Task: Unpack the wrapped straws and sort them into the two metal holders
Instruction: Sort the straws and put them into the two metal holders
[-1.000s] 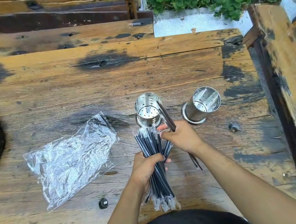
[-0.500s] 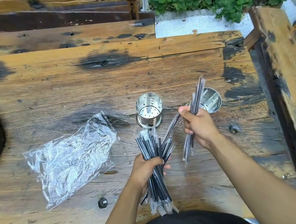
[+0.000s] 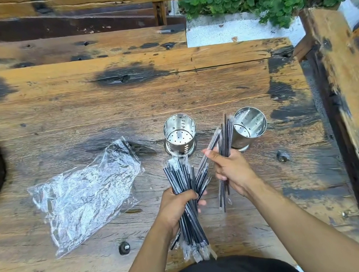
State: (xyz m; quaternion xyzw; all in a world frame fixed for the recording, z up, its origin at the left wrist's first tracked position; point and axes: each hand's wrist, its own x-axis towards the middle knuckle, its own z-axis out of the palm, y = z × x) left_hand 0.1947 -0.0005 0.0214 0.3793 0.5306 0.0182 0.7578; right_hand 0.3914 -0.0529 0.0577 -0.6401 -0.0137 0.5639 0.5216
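Since the earlier frame, the small bunch of wrapped straws (image 3: pixel 225 143) has been lowered slightly beside the right perforated metal holder (image 3: pixel 247 126). Nearest, the large bundle of wrapped black straws (image 3: pixel 185 202) is grasped by the left hand (image 3: pixel 177 206); the small bunch is clenched in the right hand (image 3: pixel 231 169). Farther off, the left holder (image 3: pixel 179 134) stands on the wooden table (image 3: pixel 76 109), with a crumpled plastic bag (image 3: pixel 84 194) leftward.

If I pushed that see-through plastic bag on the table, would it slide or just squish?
The crumpled clear plastic bag would probably squish and crinkle first: it looks thin, wrinkled and flat. It seems very light, so a puff of wind might shift it across the rough wooden table.
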